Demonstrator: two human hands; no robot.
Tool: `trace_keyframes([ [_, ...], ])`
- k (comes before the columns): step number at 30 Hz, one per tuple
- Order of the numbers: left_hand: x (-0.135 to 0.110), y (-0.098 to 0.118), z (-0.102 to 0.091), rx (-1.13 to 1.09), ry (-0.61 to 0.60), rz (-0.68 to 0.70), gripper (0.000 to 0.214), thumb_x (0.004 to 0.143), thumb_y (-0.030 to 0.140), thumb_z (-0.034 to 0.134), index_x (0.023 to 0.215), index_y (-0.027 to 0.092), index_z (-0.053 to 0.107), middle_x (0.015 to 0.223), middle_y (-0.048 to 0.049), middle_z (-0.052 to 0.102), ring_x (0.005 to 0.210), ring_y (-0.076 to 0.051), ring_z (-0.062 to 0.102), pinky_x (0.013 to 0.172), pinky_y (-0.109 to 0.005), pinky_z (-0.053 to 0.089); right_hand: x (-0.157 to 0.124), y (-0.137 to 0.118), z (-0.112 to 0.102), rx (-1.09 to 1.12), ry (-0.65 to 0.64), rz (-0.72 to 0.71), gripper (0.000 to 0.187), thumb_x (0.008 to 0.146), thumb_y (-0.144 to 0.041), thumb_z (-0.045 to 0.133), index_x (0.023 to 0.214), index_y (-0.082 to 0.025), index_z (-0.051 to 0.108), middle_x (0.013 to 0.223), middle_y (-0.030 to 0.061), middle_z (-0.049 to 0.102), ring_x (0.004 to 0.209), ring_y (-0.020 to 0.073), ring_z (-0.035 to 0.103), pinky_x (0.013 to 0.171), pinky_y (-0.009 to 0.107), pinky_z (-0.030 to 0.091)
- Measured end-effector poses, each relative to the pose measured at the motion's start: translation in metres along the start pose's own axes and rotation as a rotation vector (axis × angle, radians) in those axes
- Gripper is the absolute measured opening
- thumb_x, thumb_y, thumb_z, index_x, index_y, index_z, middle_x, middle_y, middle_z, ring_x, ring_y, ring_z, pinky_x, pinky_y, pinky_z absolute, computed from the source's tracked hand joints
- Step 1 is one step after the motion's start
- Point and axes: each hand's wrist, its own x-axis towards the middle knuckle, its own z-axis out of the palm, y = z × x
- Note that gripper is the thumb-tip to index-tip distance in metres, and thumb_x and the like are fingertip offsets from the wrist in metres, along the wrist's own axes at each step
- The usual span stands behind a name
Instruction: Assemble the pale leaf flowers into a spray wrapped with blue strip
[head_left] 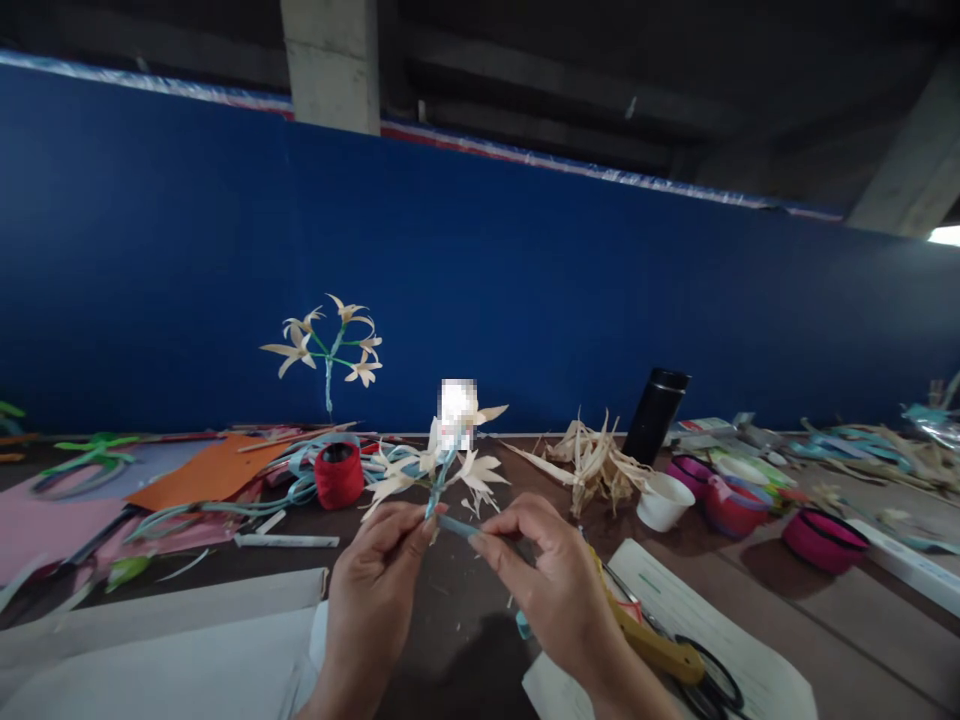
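Between my hands, above the near part of the table, is a handmade flower spray (480, 475) with cream petals and a stem wrapped in light blue. My left hand (382, 580) pinches the stem just under the blossoms. A strip of light-blue tape (455, 524) runs from the stem to the right, its other end pinched in the fingertips of my right hand (540, 575). The strip looks stretched straight. A blurred white patch covers part of the upper blossoms. Behind, to the left, a similar finished-looking flower spray (330, 355) stands upright against the blue panel.
Red thread spool (339, 475), orange paper (202, 480) and pale-blue stems lie left. Dried husks (589, 465), a black tumbler (657, 415), a white cup (664, 501) and pink containers (823, 540) stand right. Scissors (709, 675) and a yellow-handled tool (660, 650) lie on printed paper near my right forearm.
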Motion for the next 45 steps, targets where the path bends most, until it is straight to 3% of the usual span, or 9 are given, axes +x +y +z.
trace_keyframes([
  [13, -0.001, 0.004, 0.001, -0.114, 0.01, -0.206, 0.021, 0.065, 0.037, 0.067, 0.072, 0.018, 0.066, 0.078, -0.0015, 0.068, 0.076, -0.018, 0.06, 0.071, -0.024, 0.043, 0.001, 0.002, 0.001, 0.133, 0.033, -0.055, 0.007, 0.078, -0.019, 0.061, 0.071, -0.021, 0.063, 0.08, 0.0012, 0.057, 0.079, 0.0148, 0.056, 0.073, 0.026, 0.043],
  [16, -0.001, 0.0, 0.002, -0.144, -0.012, -0.186, 0.02, 0.066, 0.035, 0.066, 0.075, 0.017, 0.067, 0.076, -0.0016, 0.067, 0.073, -0.017, 0.059, 0.069, -0.024, 0.043, 0.0, 0.004, 0.003, 0.17, 0.018, 0.012, 0.007, 0.078, -0.021, 0.061, 0.072, -0.021, 0.065, 0.075, -0.0001, 0.06, 0.073, 0.0139, 0.057, 0.068, 0.024, 0.043],
  [19, -0.002, -0.007, 0.001, -0.168, -0.008, -0.246, 0.02, 0.065, 0.033, 0.065, 0.075, 0.015, 0.067, 0.062, 0.0001, 0.062, 0.062, -0.015, 0.056, 0.059, -0.022, 0.042, -0.001, 0.006, 0.005, 0.177, 0.001, 0.104, 0.006, 0.077, -0.024, 0.062, 0.074, -0.021, 0.067, 0.068, -0.002, 0.061, 0.064, 0.0119, 0.056, 0.059, 0.021, 0.042],
  [22, -0.002, -0.011, 0.0, -0.15, 0.021, -0.315, 0.02, 0.061, 0.033, 0.068, 0.07, 0.015, 0.067, 0.056, 0.0006, 0.06, 0.059, -0.016, 0.055, 0.056, -0.023, 0.041, -0.001, 0.006, 0.006, 0.158, 0.011, 0.094, 0.006, 0.076, -0.026, 0.063, 0.074, -0.022, 0.067, 0.069, -0.0024, 0.062, 0.064, 0.0113, 0.056, 0.06, 0.021, 0.041],
  [28, 0.0, 0.008, 0.004, -0.347, 0.079, -0.343, 0.022, 0.046, 0.031, 0.077, 0.057, 0.016, 0.065, 0.057, -0.0007, 0.063, 0.056, -0.016, 0.055, 0.056, -0.024, 0.042, 0.0, 0.002, 0.004, 0.113, -0.022, 0.059, 0.007, 0.078, -0.025, 0.062, 0.072, -0.023, 0.065, 0.067, -0.0038, 0.059, 0.063, 0.0103, 0.054, 0.06, 0.02, 0.04],
  [29, 0.0, 0.012, 0.005, -0.372, 0.013, -0.374, 0.02, 0.051, 0.031, 0.075, 0.059, 0.016, 0.065, 0.058, 0.0, 0.062, 0.056, -0.014, 0.054, 0.056, -0.023, 0.042, 0.0, 0.001, 0.003, 0.102, -0.029, 0.058, 0.008, 0.078, -0.025, 0.061, 0.071, -0.023, 0.065, 0.066, -0.0039, 0.058, 0.062, 0.0102, 0.054, 0.059, 0.02, 0.039],
  [33, -0.002, 0.014, 0.005, -0.478, -0.056, -0.413, 0.021, 0.057, 0.033, 0.073, 0.061, 0.016, 0.061, 0.054, 0.0044, 0.056, 0.05, -0.008, 0.047, 0.05, -0.018, 0.037, 0.0, -0.001, 0.001, 0.06, -0.041, 0.062, 0.009, 0.079, -0.025, 0.059, 0.072, -0.022, 0.063, 0.068, -0.004, 0.06, 0.063, 0.01, 0.054, 0.061, 0.02, 0.039],
  [38, 0.0, 0.001, 0.005, -0.323, -0.122, -0.359, 0.024, 0.063, 0.035, 0.069, 0.057, 0.016, 0.055, 0.046, 0.006, 0.051, 0.044, -0.006, 0.041, 0.044, -0.016, 0.032, 0.0, -0.002, 0.001, 0.015, -0.07, 0.098, 0.008, 0.08, -0.025, 0.057, 0.074, -0.02, 0.061, 0.07, -0.0036, 0.061, 0.067, 0.0107, 0.056, 0.064, 0.02, 0.039],
  [45, -0.002, -0.003, 0.008, -0.354, -0.101, -0.404, 0.027, 0.064, 0.04, 0.068, 0.07, 0.017, 0.054, 0.051, 0.0055, 0.057, 0.049, -0.009, 0.052, 0.049, -0.017, 0.041, -0.001, -0.003, 0.002, -0.005, -0.104, 0.111, 0.01, 0.081, -0.025, 0.056, 0.074, -0.02, 0.06, 0.07, -0.0034, 0.061, 0.065, 0.0112, 0.054, 0.061, 0.02, 0.038],
])
